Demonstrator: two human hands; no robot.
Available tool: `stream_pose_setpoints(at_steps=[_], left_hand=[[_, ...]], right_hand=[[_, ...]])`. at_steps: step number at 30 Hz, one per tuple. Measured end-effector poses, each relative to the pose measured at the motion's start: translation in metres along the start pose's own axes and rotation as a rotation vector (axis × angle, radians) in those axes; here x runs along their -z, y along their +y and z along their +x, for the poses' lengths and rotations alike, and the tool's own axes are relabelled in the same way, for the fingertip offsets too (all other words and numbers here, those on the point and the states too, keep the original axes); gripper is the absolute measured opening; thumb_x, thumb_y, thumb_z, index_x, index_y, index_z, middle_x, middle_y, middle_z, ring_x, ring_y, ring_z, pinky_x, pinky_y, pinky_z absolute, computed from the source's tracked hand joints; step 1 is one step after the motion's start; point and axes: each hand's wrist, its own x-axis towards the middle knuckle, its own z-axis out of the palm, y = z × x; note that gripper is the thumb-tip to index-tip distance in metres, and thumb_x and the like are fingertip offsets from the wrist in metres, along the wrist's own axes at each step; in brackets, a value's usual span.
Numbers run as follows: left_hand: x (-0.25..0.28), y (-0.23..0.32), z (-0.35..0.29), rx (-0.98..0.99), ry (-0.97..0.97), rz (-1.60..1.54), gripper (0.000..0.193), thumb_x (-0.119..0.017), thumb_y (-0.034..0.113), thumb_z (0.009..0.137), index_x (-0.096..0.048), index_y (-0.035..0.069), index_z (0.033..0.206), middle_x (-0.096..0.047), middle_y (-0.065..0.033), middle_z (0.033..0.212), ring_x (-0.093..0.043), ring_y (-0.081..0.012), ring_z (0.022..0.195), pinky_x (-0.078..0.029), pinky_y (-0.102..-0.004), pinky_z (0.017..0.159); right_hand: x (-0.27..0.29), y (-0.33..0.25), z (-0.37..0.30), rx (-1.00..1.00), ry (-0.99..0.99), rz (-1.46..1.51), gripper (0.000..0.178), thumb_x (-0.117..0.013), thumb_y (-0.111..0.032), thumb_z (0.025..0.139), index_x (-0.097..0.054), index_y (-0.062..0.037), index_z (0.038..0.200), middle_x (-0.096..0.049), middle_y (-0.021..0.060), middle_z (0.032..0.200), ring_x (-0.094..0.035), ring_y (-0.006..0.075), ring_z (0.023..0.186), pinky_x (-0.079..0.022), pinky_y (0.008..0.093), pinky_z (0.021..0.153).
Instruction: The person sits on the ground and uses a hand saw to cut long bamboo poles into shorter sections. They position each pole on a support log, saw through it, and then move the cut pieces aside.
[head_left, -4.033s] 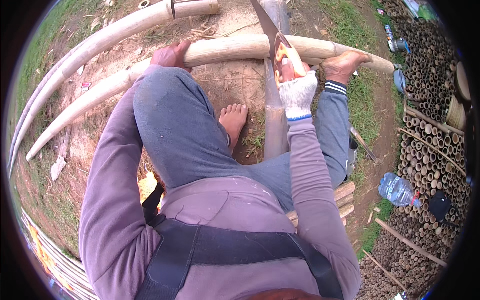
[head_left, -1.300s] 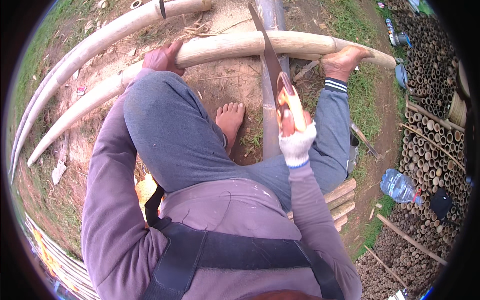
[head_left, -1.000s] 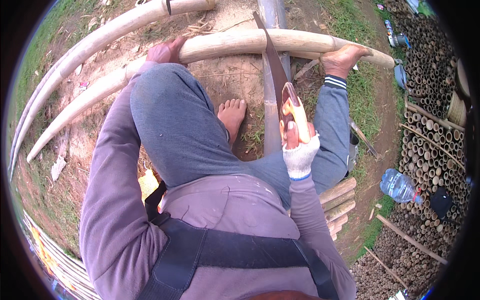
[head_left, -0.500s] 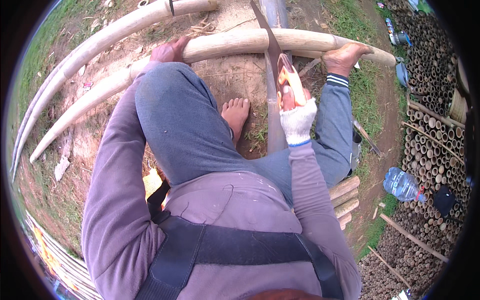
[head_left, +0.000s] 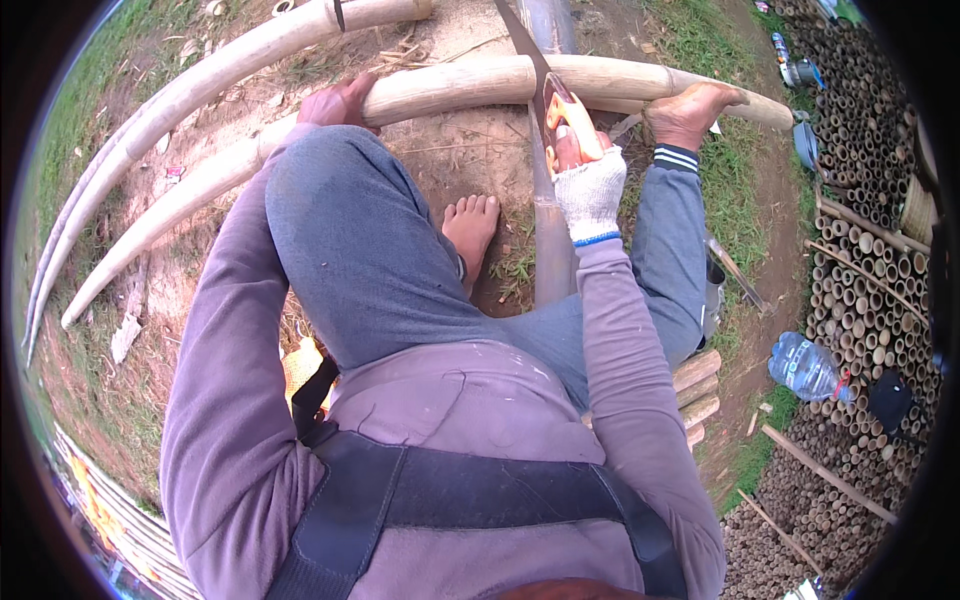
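Observation:
A long pale bamboo pole (head_left: 450,86) lies crosswise in front of me, over a grey post-like beam (head_left: 553,250). My left hand (head_left: 338,103), bare, is wrapped round the pole left of the middle. In my right hand (head_left: 588,185), which wears a white fingerless glove, is the orange handle of a handsaw (head_left: 566,118). The saw's blade stands across the pole just over the beam, its tip pointing away from me. My right foot (head_left: 690,114) rests on the pole to the right of the saw, and my left foot (head_left: 470,238) is on the ground.
More bamboo poles (head_left: 200,80) curve along the far left. Stacked cut bamboo pieces (head_left: 860,290) fill the right side, with a large clear plastic bottle (head_left: 808,367) beside them. A bladed tool (head_left: 735,272) lies on the grass right of my leg.
My right hand has pushed the saw forward, away from me and slightly left, across the pole. My left hand keeps its hold, and both feet stay in place.

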Motion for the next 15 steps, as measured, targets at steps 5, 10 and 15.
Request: stream_pose_setpoints(at_steps=[5, 10, 15], left_hand=[[-0.002, -0.01, -0.019, 0.051, 0.004, -0.006, 0.074, -0.091, 0.032, 0.073, -0.059, 0.021, 0.139, -0.076, -0.0122, 0.114, -0.078, -0.0356, 0.099, -0.062, -0.0506, 0.088], [-0.003, -0.008, -0.009, 0.022, 0.048, 0.008, 0.073, -0.09, 0.032, 0.073, -0.059, 0.02, 0.138, -0.075, -0.0144, 0.114, -0.078, -0.0379, 0.098, -0.062, -0.0518, 0.086], [0.003, 0.005, -0.007, 0.009, 0.036, -0.003, 0.072, -0.09, 0.032, 0.073, -0.059, 0.021, 0.138, -0.075, -0.0143, 0.115, -0.078, -0.0381, 0.101, -0.062, -0.051, 0.089]], right_hand=[[0.106, -0.023, -0.133, -0.265, -0.157, 0.188, 0.019, -0.072, -0.012, 0.103, -0.06, 0.0014, 0.098, -0.065, 0.005, 0.074, -0.059, 0.0093, 0.06, -0.047, 0.027, 0.058], [0.089, 0.001, -0.125, -0.129, -0.09, 0.183, 0.025, -0.072, -0.018, 0.106, -0.058, 0.0009, 0.099, -0.066, 0.0065, 0.07, -0.061, 0.0094, 0.056, -0.051, 0.026, 0.054], [-0.021, -0.003, 0.029, -0.167, -0.028, 0.072, 0.031, -0.08, -0.025, 0.101, -0.071, 0.0049, 0.102, -0.072, 0.0175, 0.079, -0.069, 0.0265, 0.068, -0.054, 0.0398, 0.068]])
